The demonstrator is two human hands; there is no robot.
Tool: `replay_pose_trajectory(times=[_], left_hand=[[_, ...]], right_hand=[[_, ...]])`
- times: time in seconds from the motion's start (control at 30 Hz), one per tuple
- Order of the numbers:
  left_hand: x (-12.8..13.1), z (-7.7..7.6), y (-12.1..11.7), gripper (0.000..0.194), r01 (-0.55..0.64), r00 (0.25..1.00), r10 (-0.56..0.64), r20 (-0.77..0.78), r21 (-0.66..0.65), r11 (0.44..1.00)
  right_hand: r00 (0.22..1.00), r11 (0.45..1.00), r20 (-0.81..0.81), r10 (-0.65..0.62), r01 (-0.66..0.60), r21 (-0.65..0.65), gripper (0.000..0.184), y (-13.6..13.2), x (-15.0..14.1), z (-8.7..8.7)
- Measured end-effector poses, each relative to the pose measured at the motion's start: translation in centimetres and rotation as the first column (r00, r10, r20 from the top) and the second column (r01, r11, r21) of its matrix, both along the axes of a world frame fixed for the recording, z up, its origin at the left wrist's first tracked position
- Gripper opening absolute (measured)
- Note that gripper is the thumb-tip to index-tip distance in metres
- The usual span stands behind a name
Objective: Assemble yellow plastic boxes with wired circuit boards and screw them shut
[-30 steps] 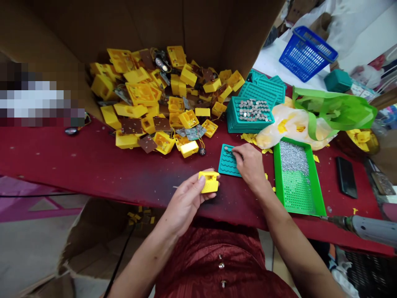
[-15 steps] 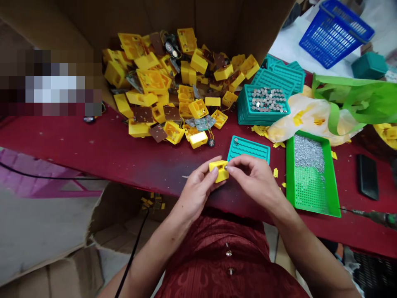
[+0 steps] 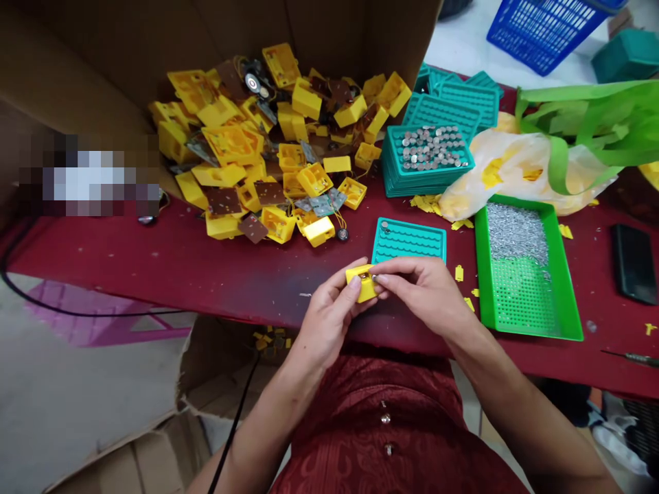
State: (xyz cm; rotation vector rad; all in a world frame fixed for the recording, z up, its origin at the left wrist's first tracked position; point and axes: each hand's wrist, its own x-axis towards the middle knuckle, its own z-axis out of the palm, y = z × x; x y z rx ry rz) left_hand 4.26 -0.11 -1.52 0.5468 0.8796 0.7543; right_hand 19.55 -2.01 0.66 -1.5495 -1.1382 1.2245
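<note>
My left hand is closed around a small yellow plastic case, thumb on its near face. A recess with a bit of metal shows in the case. At its right side my right hand pinches a small silver button cell, mostly hidden by the fingertips, against the recess. Just beyond the hands lies a teal ridged tray with a couple of button cells in its far left corner.
A heap of yellow cases with circuit boards and wires spills from a cardboard box. Stacked teal trays hold many button cells. A green tray of small metal parts, a black phone and a screwdriver lie right.
The camera view has shifted a little. The case stays in my left hand, and my right fingertips still press the button cell at its recess with only slight finger movement.
</note>
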Motion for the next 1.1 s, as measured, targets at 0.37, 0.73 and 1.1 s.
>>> replay_pose_trajectory(times=[0.37,0.73,1.1], left_hand=[[0.5,-0.6,-0.9,0.032,0.050,0.999,-0.047,-0.026,0.123,0.991],[-0.6,0.4,0.5,0.046,0.025,0.992,-0.021,-0.121,0.032,0.999],[-1.8,0.1,1.0,0.040,-0.059,0.993,0.060,-0.105,0.017,0.998]], right_hand=[[0.868,0.983,0.494,-0.038,-0.056,0.174,0.008,-0.1,-1.2,1.0],[0.718,0.940,0.629,-0.297,0.102,0.327,0.007,2.7,4.5,-1.2],[0.545,0.981,0.834,-0.088,-0.099,0.168,0.018,5.8,3.0,-3.7]])
